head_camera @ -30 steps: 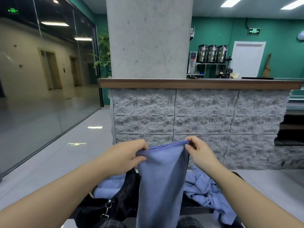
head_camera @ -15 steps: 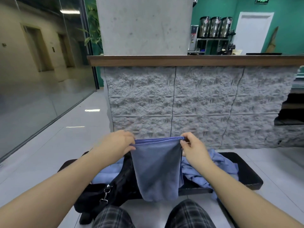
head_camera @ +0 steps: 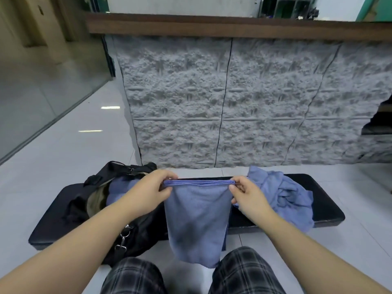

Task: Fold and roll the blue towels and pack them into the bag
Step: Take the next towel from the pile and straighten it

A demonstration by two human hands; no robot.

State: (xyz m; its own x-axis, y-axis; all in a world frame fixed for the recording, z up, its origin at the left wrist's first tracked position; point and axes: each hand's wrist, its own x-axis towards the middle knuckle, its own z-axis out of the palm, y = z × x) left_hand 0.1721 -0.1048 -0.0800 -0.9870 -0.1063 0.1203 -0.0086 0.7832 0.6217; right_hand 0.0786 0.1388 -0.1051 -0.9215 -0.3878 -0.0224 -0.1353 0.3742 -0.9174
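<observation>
I'm facing a rough grey stone-textured counter wall (head_camera: 233,102) across glossy white floor tiles (head_camera: 74,166), open room off to my left. A long black padded bench (head_camera: 318,209) carries an open black fabric bag (head_camera: 110,187) with rolled blue towels (head_camera: 121,189) inside, and a crumpled blue towel pile (head_camera: 282,194) at its right end. My left hand (head_camera: 148,192) and right hand (head_camera: 246,194) each pinch a top corner of a folded soft blue towel (head_camera: 197,219), which hangs above the bench's front edge.
</observation>
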